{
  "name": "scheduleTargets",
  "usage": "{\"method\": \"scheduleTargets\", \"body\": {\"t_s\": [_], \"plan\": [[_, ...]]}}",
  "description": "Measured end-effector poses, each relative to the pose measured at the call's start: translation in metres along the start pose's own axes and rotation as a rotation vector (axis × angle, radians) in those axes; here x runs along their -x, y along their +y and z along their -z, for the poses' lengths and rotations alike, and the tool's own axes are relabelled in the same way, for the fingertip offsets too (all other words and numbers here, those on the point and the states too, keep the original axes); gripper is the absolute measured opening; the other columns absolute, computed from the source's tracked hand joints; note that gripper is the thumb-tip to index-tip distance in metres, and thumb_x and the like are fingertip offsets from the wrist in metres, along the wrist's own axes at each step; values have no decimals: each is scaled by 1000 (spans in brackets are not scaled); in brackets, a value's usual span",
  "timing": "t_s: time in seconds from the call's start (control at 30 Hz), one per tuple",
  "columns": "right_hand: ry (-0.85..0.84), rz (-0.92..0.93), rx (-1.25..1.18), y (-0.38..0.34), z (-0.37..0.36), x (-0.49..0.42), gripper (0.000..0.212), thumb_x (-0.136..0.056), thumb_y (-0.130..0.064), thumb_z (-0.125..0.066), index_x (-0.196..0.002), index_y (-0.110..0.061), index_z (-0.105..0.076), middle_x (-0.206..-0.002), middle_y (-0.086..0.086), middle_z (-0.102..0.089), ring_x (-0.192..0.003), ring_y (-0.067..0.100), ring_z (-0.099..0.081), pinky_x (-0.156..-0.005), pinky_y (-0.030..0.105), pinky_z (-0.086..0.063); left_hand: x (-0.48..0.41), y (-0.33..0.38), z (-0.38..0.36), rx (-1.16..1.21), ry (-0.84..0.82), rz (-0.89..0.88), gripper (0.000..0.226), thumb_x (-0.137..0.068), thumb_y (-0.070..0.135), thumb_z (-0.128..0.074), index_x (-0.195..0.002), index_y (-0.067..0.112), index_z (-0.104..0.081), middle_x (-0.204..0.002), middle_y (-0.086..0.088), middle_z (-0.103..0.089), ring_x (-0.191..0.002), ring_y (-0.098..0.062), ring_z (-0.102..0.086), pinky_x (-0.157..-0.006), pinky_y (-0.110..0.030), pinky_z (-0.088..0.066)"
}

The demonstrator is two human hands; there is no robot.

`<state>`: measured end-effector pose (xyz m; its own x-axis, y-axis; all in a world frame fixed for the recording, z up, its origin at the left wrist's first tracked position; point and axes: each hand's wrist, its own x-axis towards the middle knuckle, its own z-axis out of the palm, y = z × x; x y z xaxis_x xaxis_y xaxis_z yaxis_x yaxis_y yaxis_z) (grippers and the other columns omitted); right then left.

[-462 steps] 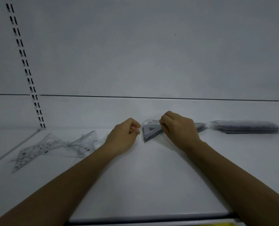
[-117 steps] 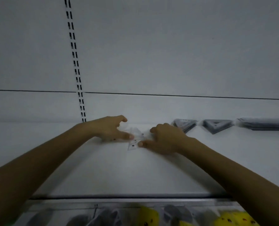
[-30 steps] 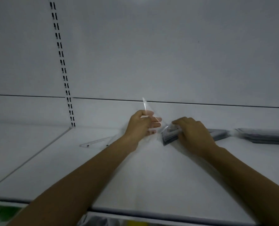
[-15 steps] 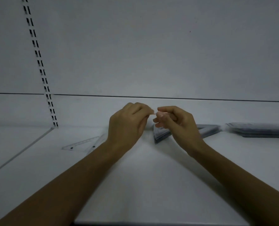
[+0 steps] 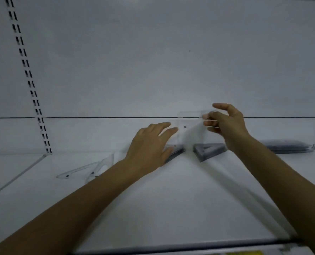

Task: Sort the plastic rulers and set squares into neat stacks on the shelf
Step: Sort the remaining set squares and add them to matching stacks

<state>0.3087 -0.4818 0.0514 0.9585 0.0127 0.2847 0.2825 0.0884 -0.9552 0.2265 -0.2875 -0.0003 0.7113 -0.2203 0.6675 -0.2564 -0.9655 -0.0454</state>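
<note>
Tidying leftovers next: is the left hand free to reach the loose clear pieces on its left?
Probably yes: the left hand is open, and bare shelf separates it from the loose clear pieces.

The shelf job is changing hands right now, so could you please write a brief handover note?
Right hand: raised, pinching a clear piece by its right edge.
Left hand: open, fingers at that piece's left edge, thumb by the left triangle stack.
Done: two triangle stacks, the second beside the first, and a ruler stack far right on the shelf.
Left: place the held piece, then sort the loose clear pieces at left.
</note>
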Motion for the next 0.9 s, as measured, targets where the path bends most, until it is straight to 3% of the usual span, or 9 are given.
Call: {"method": "scheduleTargets", "body": {"t_s": [0.07, 0.2, 0.37, 0.5, 0.7, 0.9], "plan": [[102, 3, 95, 11, 21, -10, 26, -91, -1, -52, -110, -19, -55, -84, 9, -69, -62, 15, -63, -58, 23, -51, -13, 15, -9, 48, -63, 26, 47, -93, 40, -48, -137, 26, -44, -146, 3, -40, -130, -17, -39, -105, -33, -29], [165, -66, 298, 59, 43, -18, 22, -91, 1, -50, -88, -14, -67, -94, 15, -70, -68, 19, -63, -61, 27, -53, -36, 46, -33, 52, -101, -31, 34, -94, 34, -46, -125, 24, -56, -126, 1, -59, -111, -19, -54, -100, -30, -31], [140, -28, 458, 77, 46, -28, 19, -92, -4, -50, -99, -4, -68, -83, 12, -66, -66, 21, -60, -60, 30, -54, -30, 63, -62, -15, -82, -100, 29, -90, 26, -42, -100, 17, -68, -97, -2, -70, -87, -26, -63, -88, -37, -38], [104, 15, 696, 88, 45, -34, 18, -91, -11, -51, -89, -17, -68, -91, 3, -65, -85, 21, -61, -81, 35, -52, -29, 61, -71, 14, -87, -102, 27, -93, 23, -45, -113, 19, -63, -111, -2, -67, -95, -26, -60, -87, -37, -37], [129, 111, 892, 93, 42, -34, 18, -92, -16, -50, -93, -18, -67, -94, 5, -68, -84, 23, -63, -74, 34, -52, -26, 60, -79, -1, -48, -93, 27, -76, 23, -55, -98, 16, -70, -84, -3, -73, -66, -23, -65, -63, -36, -51], [113, 411, 950, 65, 19, -8, 19, -95, -23, -50, -107, -17, -63, -87, 3, -68, -69, 15, -59, -64, 25, -44, -29, 62, -52, 56, -102, -15, 39, -93, 37, -47, -128, 19, -46, -123, -2, -54, -97, -20, -59, -80, -33, -43]]}}
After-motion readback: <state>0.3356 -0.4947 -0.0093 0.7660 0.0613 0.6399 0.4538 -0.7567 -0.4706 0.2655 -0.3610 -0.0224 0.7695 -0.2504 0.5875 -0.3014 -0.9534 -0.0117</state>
